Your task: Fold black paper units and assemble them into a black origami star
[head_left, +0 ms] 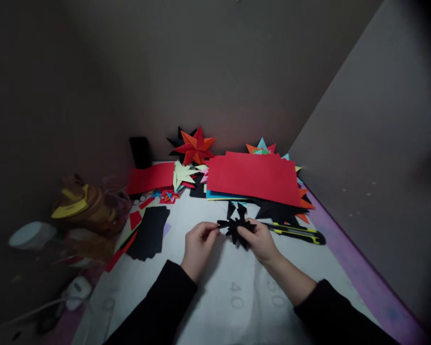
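Note:
Between my hands, above the white table covering, is a black folded-paper star point(238, 232) with several points. My right hand point(260, 239) grips its right side, thumb on top. My left hand point(203, 242) is closed, with thumb and forefinger pinching the tip of a point on the star's left side. Just beyond the star lie small black folded paper pieces point(236, 209). To the right of my right hand lies a yellow-and-black utility knife point(298, 233), partly hidden behind that hand.
Red paper sheets point(253, 177) lie stacked at the back, with a red-orange paper star point(197, 145) leaning on the wall. On the left are black paper rectangles point(150, 232), a dark phone point(141, 152), a brown-and-yellow container point(81, 203) and a white charger point(78, 291) with its cable.

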The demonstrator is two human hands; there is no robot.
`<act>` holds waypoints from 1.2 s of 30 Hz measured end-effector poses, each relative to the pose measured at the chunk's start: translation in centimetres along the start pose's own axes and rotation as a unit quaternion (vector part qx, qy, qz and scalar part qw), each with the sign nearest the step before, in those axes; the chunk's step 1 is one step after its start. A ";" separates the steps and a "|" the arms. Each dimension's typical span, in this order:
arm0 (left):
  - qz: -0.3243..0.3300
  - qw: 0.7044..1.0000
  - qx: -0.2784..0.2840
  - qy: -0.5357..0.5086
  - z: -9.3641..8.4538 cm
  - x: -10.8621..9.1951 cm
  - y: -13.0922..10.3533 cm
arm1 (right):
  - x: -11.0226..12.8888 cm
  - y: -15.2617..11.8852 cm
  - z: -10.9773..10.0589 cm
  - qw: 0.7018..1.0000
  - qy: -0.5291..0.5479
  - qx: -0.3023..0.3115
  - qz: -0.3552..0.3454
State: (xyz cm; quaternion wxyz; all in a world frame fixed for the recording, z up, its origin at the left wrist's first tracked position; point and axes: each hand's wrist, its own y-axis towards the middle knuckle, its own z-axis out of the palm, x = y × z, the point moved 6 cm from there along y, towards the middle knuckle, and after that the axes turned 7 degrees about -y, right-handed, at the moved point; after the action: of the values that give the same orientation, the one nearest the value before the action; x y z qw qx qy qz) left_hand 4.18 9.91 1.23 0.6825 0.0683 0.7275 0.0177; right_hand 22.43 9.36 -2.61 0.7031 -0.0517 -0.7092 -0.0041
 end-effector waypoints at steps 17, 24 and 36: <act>0.219 0.971 0.036 0.084 -1.0 -1.7 -0.8 | -0.4 -0.7 1.0 0.947 0.228 0.181 0.140; 0.205 0.974 0.083 0.050 0.2 -2.0 -2.0 | -0.3 -1.2 1.7 0.964 0.170 0.157 0.131; -0.151 0.931 0.073 -0.323 1.8 0.1 -4.1 | 3.5 -3.4 2.3 0.983 -0.094 0.115 -0.110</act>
State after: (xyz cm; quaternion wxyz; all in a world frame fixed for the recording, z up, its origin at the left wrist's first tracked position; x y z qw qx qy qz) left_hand 5.69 5.70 0.54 0.8685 0.0097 0.4683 -0.1619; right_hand 19.86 6.40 1.09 0.6296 0.1078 -0.7694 0.0055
